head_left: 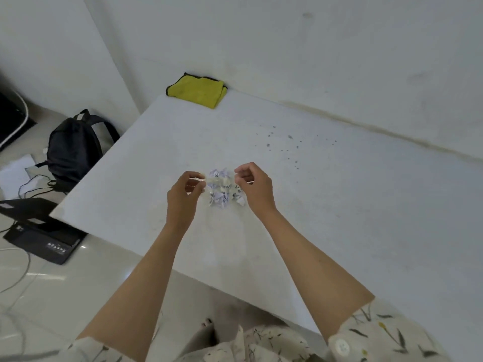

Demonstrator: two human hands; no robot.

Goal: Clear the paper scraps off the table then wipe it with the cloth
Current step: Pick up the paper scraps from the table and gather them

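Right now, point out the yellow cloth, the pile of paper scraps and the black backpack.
yellow cloth (197, 91): head view, middle of the folded top face.
pile of paper scraps (222, 198): head view, lower middle of the pile.
black backpack (73, 152): head view, front panel.

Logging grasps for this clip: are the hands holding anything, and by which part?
Yes. Left hand and right hand each pinch one end of a pale strip, stretched between them above the paper scraps.
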